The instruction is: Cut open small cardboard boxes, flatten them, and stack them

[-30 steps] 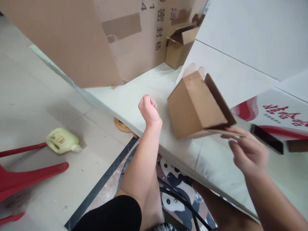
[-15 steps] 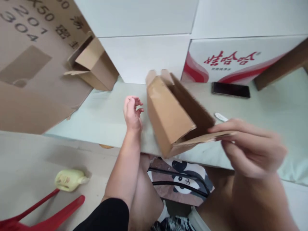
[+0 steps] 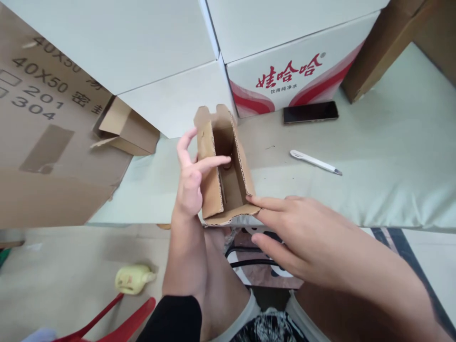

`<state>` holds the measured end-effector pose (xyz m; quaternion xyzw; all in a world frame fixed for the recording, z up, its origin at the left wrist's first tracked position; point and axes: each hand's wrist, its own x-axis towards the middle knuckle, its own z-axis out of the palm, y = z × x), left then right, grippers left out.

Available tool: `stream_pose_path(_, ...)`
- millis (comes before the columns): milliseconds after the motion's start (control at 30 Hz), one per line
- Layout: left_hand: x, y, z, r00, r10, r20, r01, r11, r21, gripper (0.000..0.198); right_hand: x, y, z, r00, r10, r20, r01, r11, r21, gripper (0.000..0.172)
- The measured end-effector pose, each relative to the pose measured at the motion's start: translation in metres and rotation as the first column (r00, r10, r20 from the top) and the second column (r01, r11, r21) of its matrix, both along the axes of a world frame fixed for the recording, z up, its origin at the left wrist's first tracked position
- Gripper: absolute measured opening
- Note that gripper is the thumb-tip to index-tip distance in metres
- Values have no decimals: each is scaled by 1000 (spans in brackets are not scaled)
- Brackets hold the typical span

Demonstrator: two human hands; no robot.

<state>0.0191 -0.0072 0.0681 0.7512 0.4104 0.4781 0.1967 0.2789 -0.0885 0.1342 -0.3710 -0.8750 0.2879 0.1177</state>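
At the left of the frame a large printed carton (image 3: 64, 187) stands on the cloth-covered bench (image 3: 377, 190), with a small open box (image 3: 139, 130) tucked against it, perhaps to leave the middle free. The left hand (image 3: 188, 187), left of centre, is unclenched with fingers spread: one curls by the outer side of the cardboard box (image 3: 210, 190), another reaches across its flap over the opening, probably to part or steady that side. The box lies mid-frame at the bench's front edge, mouth up, just right of the left hand and beyond the right hand's fingertips, likely so that both can reach it. Right of centre, the right hand (image 3: 281, 225) touches the box's near right corner with its fingertips, thumb apart below; whether the corner is pinched, I cannot tell. Past it, a white pen-like tool (image 3: 315, 162) and a phone (image 3: 310, 112) lie at right of centre, seemingly set aside, the phone by a red-printed white carton (image 3: 278, 102).
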Motion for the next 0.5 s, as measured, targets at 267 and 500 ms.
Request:
stream_pose_path(267, -8, -16, -15, 985, 113, 132, -121, 991, 50, 58, 15, -11, -10, 996, -17, 93, 12, 999, 47, 35)
stream_pose_path(500, -9, -21, -26, 943, 98, 317, -112, 993, 26, 52, 6, 7, -12, 998, -60, 31, 57, 994, 95, 29)
